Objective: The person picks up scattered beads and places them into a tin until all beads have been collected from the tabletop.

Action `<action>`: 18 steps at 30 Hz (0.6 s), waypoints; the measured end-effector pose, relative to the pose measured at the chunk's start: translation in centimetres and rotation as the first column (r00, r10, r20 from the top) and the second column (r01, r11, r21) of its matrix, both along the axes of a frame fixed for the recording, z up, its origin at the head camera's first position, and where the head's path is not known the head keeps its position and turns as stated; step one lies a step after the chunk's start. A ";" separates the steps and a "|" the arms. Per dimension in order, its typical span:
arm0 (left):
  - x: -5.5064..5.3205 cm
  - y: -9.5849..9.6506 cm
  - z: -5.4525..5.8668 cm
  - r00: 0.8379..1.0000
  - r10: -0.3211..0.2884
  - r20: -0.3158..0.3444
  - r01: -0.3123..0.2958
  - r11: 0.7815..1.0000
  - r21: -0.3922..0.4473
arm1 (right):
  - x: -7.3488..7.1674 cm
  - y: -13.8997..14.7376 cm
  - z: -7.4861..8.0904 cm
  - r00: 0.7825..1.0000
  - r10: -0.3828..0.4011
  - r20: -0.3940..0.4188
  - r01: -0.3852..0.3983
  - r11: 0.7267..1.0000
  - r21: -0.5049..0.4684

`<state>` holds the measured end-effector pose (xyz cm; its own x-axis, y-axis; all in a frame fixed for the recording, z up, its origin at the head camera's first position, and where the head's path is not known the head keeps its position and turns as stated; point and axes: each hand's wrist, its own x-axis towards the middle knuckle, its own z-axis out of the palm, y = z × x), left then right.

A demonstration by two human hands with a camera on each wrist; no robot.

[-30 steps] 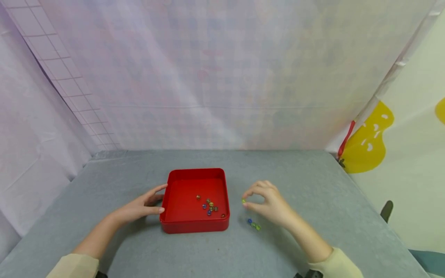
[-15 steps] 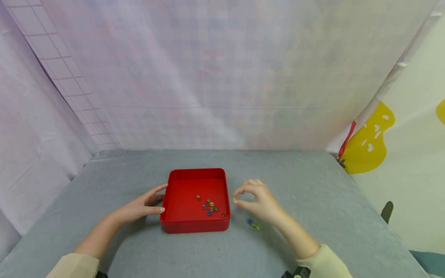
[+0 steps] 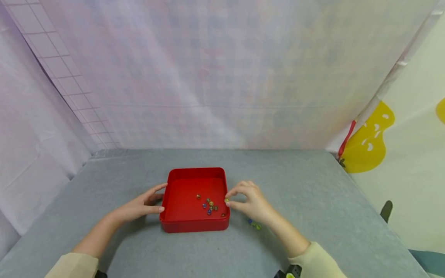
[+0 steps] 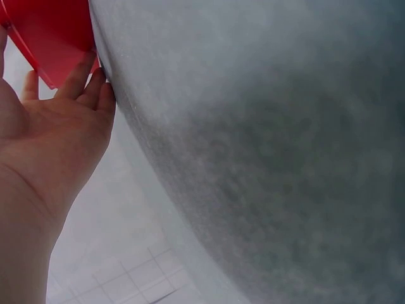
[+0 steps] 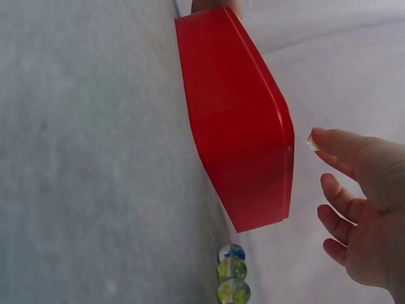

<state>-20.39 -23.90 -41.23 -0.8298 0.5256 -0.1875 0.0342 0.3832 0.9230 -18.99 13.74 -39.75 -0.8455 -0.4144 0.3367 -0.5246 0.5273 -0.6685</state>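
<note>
Several glass marbles point(image 3: 209, 212) lie inside a square red box point(image 3: 194, 226), mostly toward its near right part. My left hand point(image 3: 142, 204) rests against the box's left side, fingers extended and spread; the left wrist view shows those fingers point(image 4: 74, 79) touching the red wall. At the right rim, my right hand point(image 3: 251, 200) pinches a yellow-green marble point(image 3: 227, 200) between thumb and forefinger. In the right wrist view the held marble point(image 5: 312, 143) is mostly covered by the fingertips, while the other fingers curl loosely apart.
A short row of marbles, one blue point(image 3: 250, 221) and others yellow-green point(image 3: 258, 227), sits on the grey tabletop point(image 3: 194, 255) right of the box. Pale curtains point(image 3: 222, 77) hang behind and beside the table.
My right hand has moved left with the pinched marble, from above the tabletop to the box's right rim. My left hand and the box have stayed in place.
</note>
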 end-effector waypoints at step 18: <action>-0.1 0.0 -0.1 1.000 -0.005 0.009 0.005 1.000 0.012 | -1.0 -1.0 -1.1 1.000 0.003 0.007 -0.003 1.000 0.009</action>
<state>-20.53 -23.90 -41.30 -0.8252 0.5323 -0.1891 0.0276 0.3724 0.9277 -20.02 12.70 -40.82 -0.8465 -0.4203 0.3266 -0.5215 0.5316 -0.6674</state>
